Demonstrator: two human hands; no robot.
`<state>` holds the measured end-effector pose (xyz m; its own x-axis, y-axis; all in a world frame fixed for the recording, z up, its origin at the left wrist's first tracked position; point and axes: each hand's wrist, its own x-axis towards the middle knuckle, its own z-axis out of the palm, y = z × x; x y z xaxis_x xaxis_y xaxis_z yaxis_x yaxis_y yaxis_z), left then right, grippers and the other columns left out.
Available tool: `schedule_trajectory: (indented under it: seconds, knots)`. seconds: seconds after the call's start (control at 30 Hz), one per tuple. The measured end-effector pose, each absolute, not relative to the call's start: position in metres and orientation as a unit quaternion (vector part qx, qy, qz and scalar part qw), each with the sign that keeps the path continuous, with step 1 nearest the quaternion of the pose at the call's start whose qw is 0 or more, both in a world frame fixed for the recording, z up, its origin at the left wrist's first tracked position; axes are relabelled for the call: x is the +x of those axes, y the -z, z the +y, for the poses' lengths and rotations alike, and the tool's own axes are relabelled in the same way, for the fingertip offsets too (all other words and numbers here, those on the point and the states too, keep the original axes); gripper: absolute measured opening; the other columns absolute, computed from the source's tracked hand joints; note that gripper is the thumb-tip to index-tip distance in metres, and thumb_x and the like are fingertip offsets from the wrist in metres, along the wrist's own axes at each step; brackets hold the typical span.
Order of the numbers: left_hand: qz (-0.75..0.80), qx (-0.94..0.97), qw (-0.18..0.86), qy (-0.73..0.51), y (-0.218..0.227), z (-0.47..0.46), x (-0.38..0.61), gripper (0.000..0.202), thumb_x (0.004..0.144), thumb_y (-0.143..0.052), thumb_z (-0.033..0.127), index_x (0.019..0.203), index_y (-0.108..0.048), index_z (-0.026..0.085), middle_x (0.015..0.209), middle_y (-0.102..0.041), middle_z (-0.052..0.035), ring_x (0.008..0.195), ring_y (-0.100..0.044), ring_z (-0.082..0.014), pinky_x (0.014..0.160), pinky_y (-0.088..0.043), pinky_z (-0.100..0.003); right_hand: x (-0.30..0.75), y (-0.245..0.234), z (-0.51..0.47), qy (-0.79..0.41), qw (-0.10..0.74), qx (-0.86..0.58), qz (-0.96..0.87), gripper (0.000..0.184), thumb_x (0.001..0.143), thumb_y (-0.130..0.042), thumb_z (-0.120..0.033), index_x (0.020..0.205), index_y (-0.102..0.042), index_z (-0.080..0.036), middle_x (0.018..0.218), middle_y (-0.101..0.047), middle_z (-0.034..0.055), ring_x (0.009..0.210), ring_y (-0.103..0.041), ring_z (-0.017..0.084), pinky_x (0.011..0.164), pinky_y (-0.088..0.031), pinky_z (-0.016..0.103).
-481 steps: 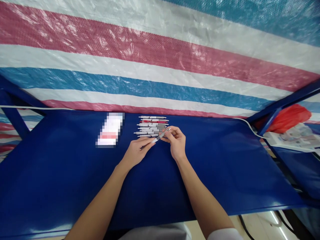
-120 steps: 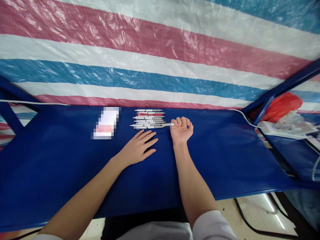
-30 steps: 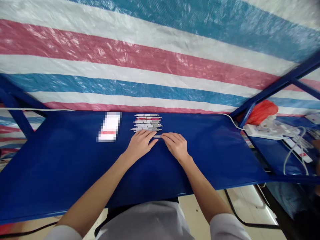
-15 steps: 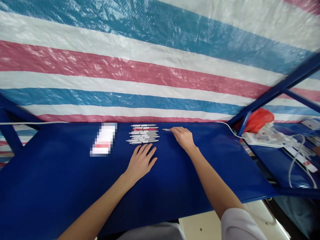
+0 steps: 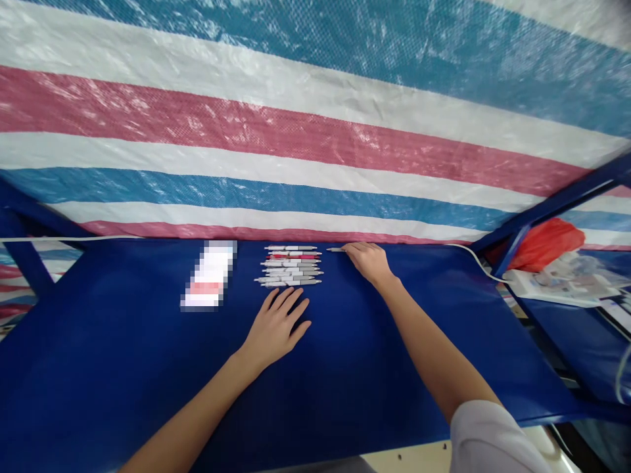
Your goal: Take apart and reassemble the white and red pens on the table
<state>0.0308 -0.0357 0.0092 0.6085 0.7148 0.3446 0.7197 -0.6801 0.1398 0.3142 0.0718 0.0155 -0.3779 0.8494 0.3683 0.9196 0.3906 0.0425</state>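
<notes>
Several pens (image 5: 290, 270) lie side by side on the blue table surface (image 5: 148, 368), mostly white and grey, with a red one (image 5: 296, 257) among them. Just in front of this row my left hand (image 5: 277, 325) rests flat with fingers spread, its fingertips close to the nearest pens. To the right of the row, my right hand (image 5: 369, 263) is closed on a grey pen (image 5: 336, 249). Only one end of that pen shows, pointing left; the rest is covered by my fingers.
Left of the pens lies a blurred-out white and red rectangle (image 5: 210, 272). A striped plastic sheet (image 5: 296, 144) hangs behind the table. On the right are a blue frame post (image 5: 515, 249), a white cable (image 5: 473, 256), a red bag (image 5: 557, 243) and clear plastic wrapping (image 5: 582, 272).
The view has shifted a little, so the right side sits farther right. My right hand and its pen are slightly nearer the table's back edge. The left hand stays spread in front of the pens.
</notes>
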Motion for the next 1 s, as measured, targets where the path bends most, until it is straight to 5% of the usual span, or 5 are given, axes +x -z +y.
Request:
schedule_trajectory:
  seconds: [1.0]
  knots:
    - [-0.402,-0.897,-0.003,0.181,-0.0092,-0.0380,0.0301,0.040,0.094,-0.046,0.038,0.125,-0.061,0.019,0.136,-0.055,-0.0112,0.127,-0.048,-0.0293,0.109,-0.033,-0.049,0.3137,-0.0202,0.0753,0.079,0.134,-0.509,-0.846,0.035,0.089,-0.048,-0.017,0.117,-0.065,-0.028,0.121,-0.067,0.0021,0.099,-0.067,0.018,0.082,-0.052,0.030]
